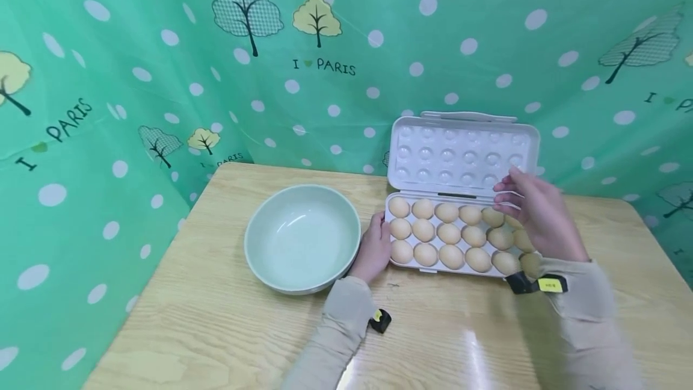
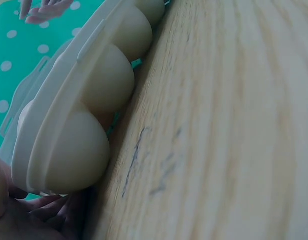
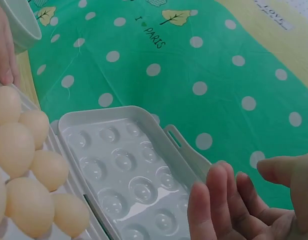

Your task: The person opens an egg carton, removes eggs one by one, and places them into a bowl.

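Observation:
A pale plastic egg box (image 1: 433, 269) stands with its lid (image 1: 460, 164) raised, several rows of brown eggs (image 1: 449, 233) filling its base. At the box's left end, the left hand (image 1: 375, 248) grips the edge; the left wrist view has the thumb by the rim and the fingers (image 2: 46, 212) curled under the end. Above the right end hovers the right hand (image 1: 541, 212), holding nothing, in front of the lid's lower right corner and over some eggs. Its fingers (image 3: 218, 195) are loosely bent and apart from the thumb in the right wrist view.
Left of the egg box sits a wide, pale green bowl (image 1: 302, 239), close beside the left hand and forearm. Both stand on a light wooden table (image 1: 189, 318). A green dotted cloth (image 1: 335, 29) hangs behind the table and along its left side.

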`<state>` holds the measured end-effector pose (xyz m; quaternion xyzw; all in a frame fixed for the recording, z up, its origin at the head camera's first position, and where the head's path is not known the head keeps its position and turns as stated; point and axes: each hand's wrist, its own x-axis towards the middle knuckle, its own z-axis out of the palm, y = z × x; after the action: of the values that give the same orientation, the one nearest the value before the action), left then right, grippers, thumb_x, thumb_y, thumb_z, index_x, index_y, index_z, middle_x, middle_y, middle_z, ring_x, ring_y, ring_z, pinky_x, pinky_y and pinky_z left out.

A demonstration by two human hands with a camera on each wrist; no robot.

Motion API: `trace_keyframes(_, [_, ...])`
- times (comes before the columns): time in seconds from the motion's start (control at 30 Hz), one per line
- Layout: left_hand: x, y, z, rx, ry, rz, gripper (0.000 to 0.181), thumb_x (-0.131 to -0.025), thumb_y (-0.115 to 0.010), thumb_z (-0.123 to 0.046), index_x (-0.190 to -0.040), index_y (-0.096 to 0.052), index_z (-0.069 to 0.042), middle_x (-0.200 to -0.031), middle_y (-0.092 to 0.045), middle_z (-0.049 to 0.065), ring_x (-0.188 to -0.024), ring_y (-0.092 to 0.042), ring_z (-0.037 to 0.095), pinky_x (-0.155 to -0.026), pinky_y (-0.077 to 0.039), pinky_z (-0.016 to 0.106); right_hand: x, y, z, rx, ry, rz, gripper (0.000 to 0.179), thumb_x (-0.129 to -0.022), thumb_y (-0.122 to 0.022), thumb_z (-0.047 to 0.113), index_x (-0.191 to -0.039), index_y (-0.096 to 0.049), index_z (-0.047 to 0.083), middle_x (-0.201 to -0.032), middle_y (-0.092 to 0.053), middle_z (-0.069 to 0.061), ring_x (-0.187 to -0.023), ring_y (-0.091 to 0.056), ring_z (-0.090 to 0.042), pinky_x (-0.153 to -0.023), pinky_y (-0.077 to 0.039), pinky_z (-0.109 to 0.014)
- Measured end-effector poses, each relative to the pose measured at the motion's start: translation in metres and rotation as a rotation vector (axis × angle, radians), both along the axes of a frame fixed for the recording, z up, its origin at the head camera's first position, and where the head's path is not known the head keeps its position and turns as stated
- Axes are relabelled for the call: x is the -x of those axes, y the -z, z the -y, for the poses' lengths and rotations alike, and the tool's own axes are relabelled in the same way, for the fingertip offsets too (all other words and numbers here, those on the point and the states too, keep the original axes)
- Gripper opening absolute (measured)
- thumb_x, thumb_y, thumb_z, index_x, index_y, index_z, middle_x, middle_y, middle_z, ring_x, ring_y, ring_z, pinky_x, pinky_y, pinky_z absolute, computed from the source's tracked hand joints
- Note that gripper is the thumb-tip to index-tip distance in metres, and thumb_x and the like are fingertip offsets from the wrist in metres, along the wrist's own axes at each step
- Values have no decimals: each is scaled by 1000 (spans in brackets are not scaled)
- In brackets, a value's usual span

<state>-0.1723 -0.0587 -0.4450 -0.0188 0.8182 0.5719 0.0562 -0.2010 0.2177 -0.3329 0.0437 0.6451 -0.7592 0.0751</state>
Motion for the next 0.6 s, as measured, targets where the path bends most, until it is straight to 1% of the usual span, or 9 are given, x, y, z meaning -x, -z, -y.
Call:
trace_keyframes(0.1, [0, 1, 0, 3, -8, -5, 43, -109, -30, -21, -148, -36, -5, -150, -45, 19, -141, -41, 30, -119, -31, 45, -12, 7, 2, -28, -4, -65, 35, -101, -57, 36, -106, -58, 2, -94, -66, -1, -82, -66, -11, -75, -59, -21])
trace_keyframes(0.17, [0, 0, 0, 1, -15, -4, 43, -108, -30, -20, -148, -36, -5, -150, -45, 19, -141, -41, 30, -119, -31, 45, -19, 11, 3, -27, -17, -96, 33, -102, -54, 34, -104, -60, 2, -95, -67, -2, -83, -67, -12, -76, -59, -21])
trace_keyframes(0.27, [-1, -1, -2, -4, -33, 3, 43, -108, -31, -20, -148, -37, -5, -150, -45, 18, -141, -41, 31, -119, -31, 45, -29, 17, 7, -25, -45, -111, 32, -103, -52, 32, -105, -60, 1, -96, -67, -2, -85, -67, -12, -79, -59, -22])
trace_keyframes(0.4, [-3, -1, -6, -10, -64, -10, 42, -108, -31, -19, -147, -38, -6, -150, -46, 18, -140, -43, 31, -118, -32, 46, -38, 24, 11, -85, -61, -135, 35, -103, -52, 33, -110, -57, -2, -99, -67, -1, -87, -68, -11, -81, -58, -22])
trace_keyframes(0.5, [-2, -2, -7, -41, -67, -12, 42, -108, -32, -20, -148, -37, -6, -150, -46, 18, -139, -44, 31, -117, -33, 45, -40, 26, 15, -179, -64, -163, 41, -103, -52, 34, -114, -56, -5, -101, -66, 0, -89, -67, -10, -81, -57, -20])
trace_keyframes(0.6, [-2, -4, -5, -80, -68, -10, 43, -108, -33, -21, -148, -35, -5, -149, -45, 19, -138, -44, 31, -117, -34, 45, -41, 27, 21, -361, -72, -188, 44, -104, -48, 37, -117, -55, -5, -104, -64, 2, -92, -66, -10, -82, -57, -19])
